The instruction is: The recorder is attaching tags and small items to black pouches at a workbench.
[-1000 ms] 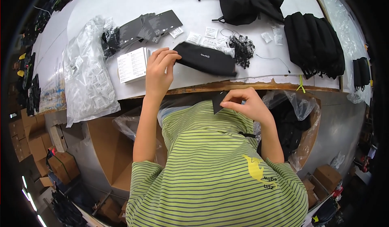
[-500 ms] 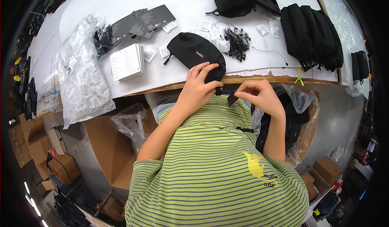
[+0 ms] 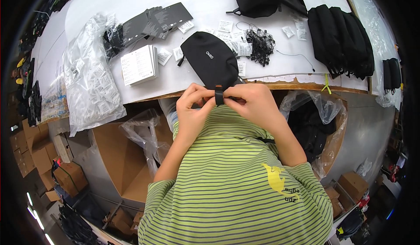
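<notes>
A black zip pouch (image 3: 209, 57) with pale lettering lies on the near part of the table, its lower end at the edge. From that end a short black strap loop (image 3: 219, 97) with a small orange spot sticks out toward me. My left hand (image 3: 194, 105) pinches the loop from the left, thumb against forefinger. On the other side my right hand (image 3: 253, 101) is closed in a pinch at the same loop. Whether the right fingers also hold a small black tag is hidden.
A stack of white cards (image 3: 139, 65), dark printed cards (image 3: 168, 17) and a bag of white labels (image 3: 89, 83) are at left. Beyond the pouch lies a heap of black strings (image 3: 260, 44). Black pouches (image 3: 341, 41) stand at right. Open cartons (image 3: 124, 162) sit under the table.
My left hand has moved off the pouch's face, down to its strap loop. The right hand, which held a small black tag apart from the pouch, has come left to the loop. The pouch has turned.
</notes>
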`<state>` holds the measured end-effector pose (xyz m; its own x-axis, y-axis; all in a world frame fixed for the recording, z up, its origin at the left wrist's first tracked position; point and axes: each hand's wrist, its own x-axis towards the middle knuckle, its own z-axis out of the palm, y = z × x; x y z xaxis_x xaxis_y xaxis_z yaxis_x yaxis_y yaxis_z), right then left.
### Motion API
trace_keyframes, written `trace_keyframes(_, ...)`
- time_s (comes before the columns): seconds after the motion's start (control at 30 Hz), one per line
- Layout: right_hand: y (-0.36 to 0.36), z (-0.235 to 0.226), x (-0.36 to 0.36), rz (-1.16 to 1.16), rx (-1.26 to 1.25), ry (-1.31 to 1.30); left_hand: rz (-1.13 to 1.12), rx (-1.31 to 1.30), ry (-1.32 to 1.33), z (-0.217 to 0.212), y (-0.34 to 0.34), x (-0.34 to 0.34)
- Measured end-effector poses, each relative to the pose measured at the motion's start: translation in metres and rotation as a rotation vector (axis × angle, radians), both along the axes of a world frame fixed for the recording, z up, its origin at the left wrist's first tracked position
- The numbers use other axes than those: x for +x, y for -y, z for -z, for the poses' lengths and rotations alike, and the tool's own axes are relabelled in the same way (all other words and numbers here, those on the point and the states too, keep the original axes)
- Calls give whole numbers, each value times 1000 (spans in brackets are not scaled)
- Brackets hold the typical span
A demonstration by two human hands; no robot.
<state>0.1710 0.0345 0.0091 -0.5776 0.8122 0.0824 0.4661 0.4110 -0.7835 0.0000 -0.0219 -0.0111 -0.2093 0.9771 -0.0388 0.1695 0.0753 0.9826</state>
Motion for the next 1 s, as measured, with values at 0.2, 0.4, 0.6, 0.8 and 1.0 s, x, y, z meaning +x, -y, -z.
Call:
trace_keyframes(0.2, -3, -12, 11, 106, -510, -252, -131, 83, 203, -7, 4, -11)
trace_keyframes(0.4, -4, -2, 28, 142, -687, -744, -207, 103, 402, -23, 11, -19)
trace_keyframes(0.6, -3, -3, 22, 55, -775, -871, -49, 64, 407, -37, 10, -12)
trace_keyframes(0.8, 11, -9, 8, 103, -693, -854, 286, 169, 96, -45, 0, -5)
trace_keyframes(1.0, 18, -17, -2, 27, -760, -897, 307, 179, -38, -41, -4, 2)
